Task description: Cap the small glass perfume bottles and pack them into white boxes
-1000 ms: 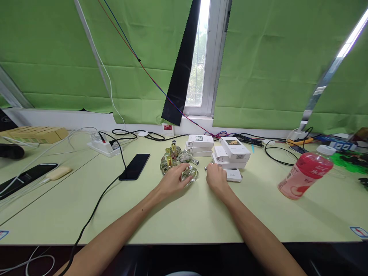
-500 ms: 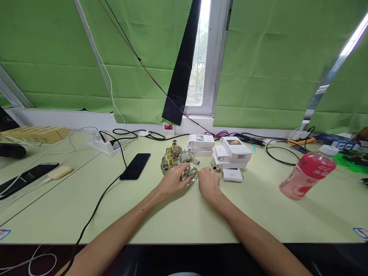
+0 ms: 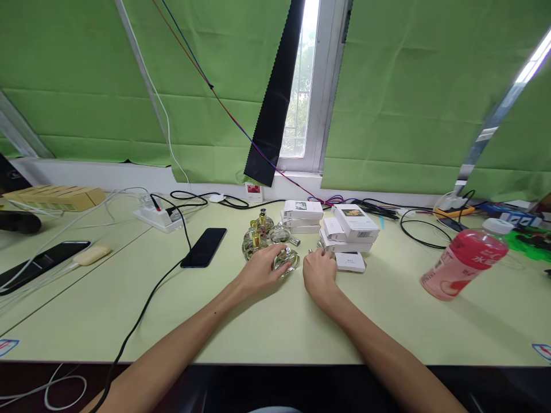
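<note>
My left hand (image 3: pixel 260 272) is curled around a round clear glass perfume bottle (image 3: pixel 287 260) that sits on the pale green desk (image 3: pixel 267 321). Right beside it my right hand (image 3: pixel 319 273) has its fingers closed on a small silver cap (image 3: pixel 310 250), held just right of the bottle. Behind the held bottle stand other glass perfume bottles (image 3: pixel 258 235), some with gold tops. A stack of white boxes (image 3: pixel 349 229) rises just beyond my right hand, and one small white box (image 3: pixel 350 262) lies flat next to it.
A black phone (image 3: pixel 204 255) lies left of the bottles, crossed by a black cable (image 3: pixel 150 304). A power strip (image 3: pixel 155 217) and another phone (image 3: pixel 43 261) are further left. A pink drink bottle (image 3: pixel 465 264) stands at the right, with tangled cables (image 3: pixel 413 221) along the windowsill.
My right hand moved left toward the bottle with the small cap, then drew back slightly to the right. The left hand has stayed on the bottle.
</note>
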Demonstrator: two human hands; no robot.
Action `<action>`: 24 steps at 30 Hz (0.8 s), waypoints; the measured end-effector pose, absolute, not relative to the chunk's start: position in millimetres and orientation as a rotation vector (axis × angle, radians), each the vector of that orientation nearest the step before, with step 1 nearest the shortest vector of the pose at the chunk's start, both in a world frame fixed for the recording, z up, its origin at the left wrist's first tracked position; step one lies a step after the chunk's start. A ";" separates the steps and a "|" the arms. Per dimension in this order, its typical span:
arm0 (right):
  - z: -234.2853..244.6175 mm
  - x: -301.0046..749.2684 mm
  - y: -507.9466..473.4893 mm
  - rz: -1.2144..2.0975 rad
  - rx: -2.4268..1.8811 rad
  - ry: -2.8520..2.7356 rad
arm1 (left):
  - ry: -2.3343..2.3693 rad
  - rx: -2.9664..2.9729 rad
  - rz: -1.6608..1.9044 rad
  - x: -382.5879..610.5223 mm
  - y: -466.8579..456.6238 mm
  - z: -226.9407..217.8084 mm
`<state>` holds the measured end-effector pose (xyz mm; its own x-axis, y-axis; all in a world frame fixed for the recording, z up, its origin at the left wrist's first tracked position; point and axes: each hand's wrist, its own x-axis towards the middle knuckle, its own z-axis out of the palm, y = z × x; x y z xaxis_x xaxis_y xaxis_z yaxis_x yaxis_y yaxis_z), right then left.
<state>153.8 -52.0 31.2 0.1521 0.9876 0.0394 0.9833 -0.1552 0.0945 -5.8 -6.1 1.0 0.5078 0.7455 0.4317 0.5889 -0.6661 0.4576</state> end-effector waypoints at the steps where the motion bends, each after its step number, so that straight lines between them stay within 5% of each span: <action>1: 31.9 154.2 -52.4 0.127 2.333 1.998 | 1.127 2.501 0.907 -5.9 -5.9 0.6; 24: 29.0 152.6 -49.5 -0.020 2.266 1.981 | 1.151 2.534 0.850 -5.8 -6.9 2.9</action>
